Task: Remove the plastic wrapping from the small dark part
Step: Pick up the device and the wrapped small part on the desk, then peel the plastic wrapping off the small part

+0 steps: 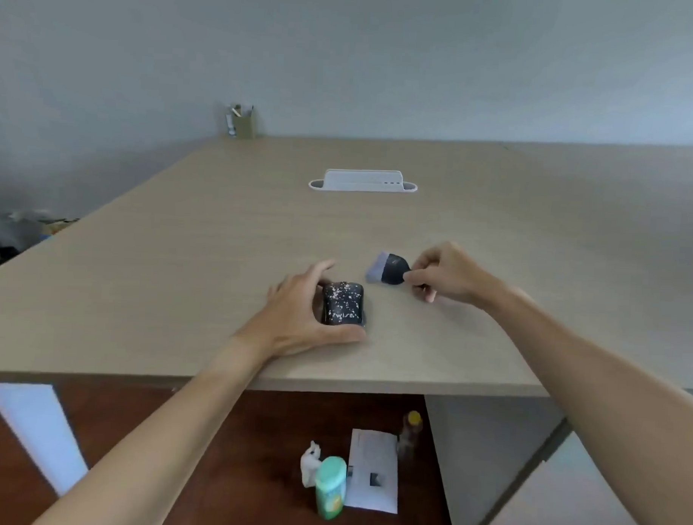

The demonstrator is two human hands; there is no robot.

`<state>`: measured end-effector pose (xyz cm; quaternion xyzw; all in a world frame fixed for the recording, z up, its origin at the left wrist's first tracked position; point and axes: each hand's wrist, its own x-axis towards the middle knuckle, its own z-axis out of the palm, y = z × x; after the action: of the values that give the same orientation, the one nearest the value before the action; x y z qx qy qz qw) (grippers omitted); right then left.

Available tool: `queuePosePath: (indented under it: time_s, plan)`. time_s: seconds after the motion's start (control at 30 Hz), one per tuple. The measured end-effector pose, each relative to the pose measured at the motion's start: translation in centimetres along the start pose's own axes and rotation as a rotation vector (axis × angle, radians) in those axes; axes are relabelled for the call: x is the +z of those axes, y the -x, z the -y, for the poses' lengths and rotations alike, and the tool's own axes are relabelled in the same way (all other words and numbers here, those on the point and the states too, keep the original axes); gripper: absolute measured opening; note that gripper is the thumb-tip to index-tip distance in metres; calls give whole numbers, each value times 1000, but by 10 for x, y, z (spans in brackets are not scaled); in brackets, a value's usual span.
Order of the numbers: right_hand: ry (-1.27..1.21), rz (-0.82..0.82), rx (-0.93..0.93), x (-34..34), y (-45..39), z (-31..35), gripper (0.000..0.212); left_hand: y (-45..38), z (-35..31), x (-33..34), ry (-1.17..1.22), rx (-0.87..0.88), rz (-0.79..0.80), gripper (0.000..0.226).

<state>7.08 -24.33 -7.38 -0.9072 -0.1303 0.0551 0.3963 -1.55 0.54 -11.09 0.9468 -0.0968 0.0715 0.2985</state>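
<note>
A small dark part (393, 270) lies on the wooden table (220, 226), still inside clear plastic wrapping (377, 268) that sticks out past its left end. My right hand (444, 273) pinches the part's right edge between thumb and fingers. To its left stands a black speckled case (342, 304) with pale lettering. My left hand (299, 319) cups that case from the left and front, with the thumb along its near side.
A white cable tray (362, 181) is set into the table farther back. A pen holder (243, 122) stands at the far edge. Below the table's near edge, on the dark floor, are a green canister (330, 485), a paper sheet (373, 469), a small bottle (409, 431) and a white figurine (309, 463).
</note>
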Motion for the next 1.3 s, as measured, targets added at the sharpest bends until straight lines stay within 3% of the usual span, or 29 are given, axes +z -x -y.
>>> queuePosePath:
  time_s: [0.17, 0.33, 0.47, 0.63, 0.87, 1.07, 1.2, 1.3]
  plan:
    - [-102, -105, 10, 15, 35, 4, 7, 14, -6, 9, 31, -37, -48, 105]
    - [-85, -121, -19, 16, 49, 22, 13, 11, -12, 4, -7, -57, -79, 94]
    - [-241, -114, -7, 21, 50, 29, 17, 9, -20, 7, -42, -122, -109, 99]
    - [-497, -146, 32, 25, 41, 36, 7, 9, -19, 12, -51, -127, -182, 102]
    - [-468, -223, -20, 27, 36, 49, 25, 8, -18, 12, -3, -126, -217, 93]
    - [-335, -165, -47, 32, 31, 58, 24, 6, -15, 11, 49, -111, -211, 91]
    - [-196, -239, -51, 23, 31, 58, 22, 6, -12, 11, 58, -98, -216, 95]
    - [-287, -262, -67, 20, 31, 64, 20, 5, -11, 12, 68, -110, -199, 93]
